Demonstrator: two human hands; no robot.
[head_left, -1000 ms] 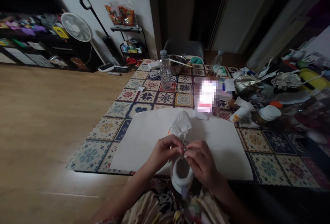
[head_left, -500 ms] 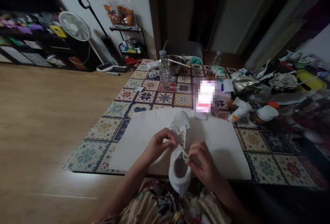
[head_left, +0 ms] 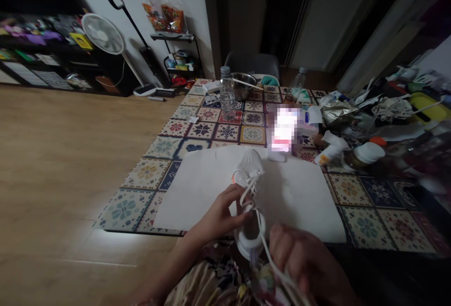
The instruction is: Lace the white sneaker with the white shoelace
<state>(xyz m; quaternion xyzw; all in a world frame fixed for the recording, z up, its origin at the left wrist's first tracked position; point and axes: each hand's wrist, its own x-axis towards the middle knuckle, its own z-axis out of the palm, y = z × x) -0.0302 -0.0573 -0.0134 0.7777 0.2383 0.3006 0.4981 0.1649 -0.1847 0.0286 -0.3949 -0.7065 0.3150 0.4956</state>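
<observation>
A white sneaker [head_left: 251, 162] rests on a white sheet [head_left: 197, 188], toe away from me, its heel past the table's near edge. My left hand [head_left: 227, 209] is closed on the side of the sneaker by the opening, thumb toward the collar and fingers beside the laces. A white shoelace [head_left: 263, 240] runs from the eyelets toward me, drawn out to the right. My right hand [head_left: 299, 254], smeared by motion, is closed around that lace near my lap. A loop of lace lies over the sneaker's left side.
Beyond the sheet stands a bright phone [head_left: 284, 129], its screen blurred out. Further back are a plastic bottle [head_left: 227, 94] and a metal bowl [head_left: 243, 89] with chopsticks. A white-lidded jar [head_left: 366, 155] and much clutter crowd the right side.
My right hand has moved from the sneaker down and right toward me, drawing the lace out long. My left hand has shifted slightly, its fingers now around the sneaker's side.
</observation>
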